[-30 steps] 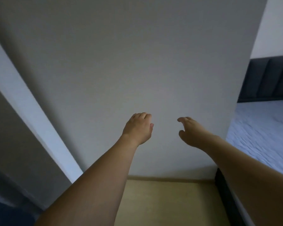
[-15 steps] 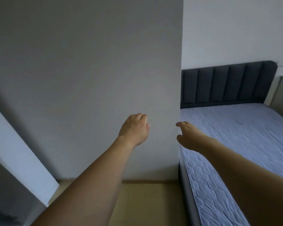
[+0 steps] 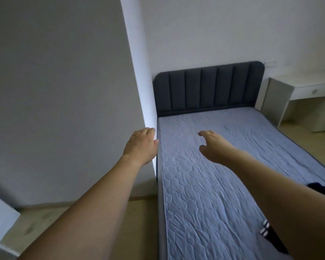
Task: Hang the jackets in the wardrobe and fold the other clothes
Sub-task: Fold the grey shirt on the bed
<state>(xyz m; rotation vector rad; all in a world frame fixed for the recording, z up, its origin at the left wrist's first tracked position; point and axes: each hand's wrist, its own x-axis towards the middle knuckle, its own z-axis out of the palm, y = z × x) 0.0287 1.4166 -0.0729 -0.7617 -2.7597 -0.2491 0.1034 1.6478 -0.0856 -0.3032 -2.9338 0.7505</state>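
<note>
Both hands empty, fingers loose: left hand (image 3: 141, 145) hanging by the panel (image 3: 64, 91), right hand (image 3: 213, 145) reaching over the bed (image 3: 204, 184). Prob. going for clothes (image 3: 274, 239) lying at bed's near-right edge, under the forearm. Next: grabbing one, checking jacket vs. fold.

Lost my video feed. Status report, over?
Left hand open, empty. Right hand open over the bed. Dark clothes at the bed's right edge, untouched. Nothing in the way.

Dark clothing on the near right of the bed.

Dark garment (image 3: 321, 188) bunched at right mattress edge, partly hidden behind forearm; nearer, black piece with white stripes (image 3: 265, 228) lying flat, mostly covered.
</note>
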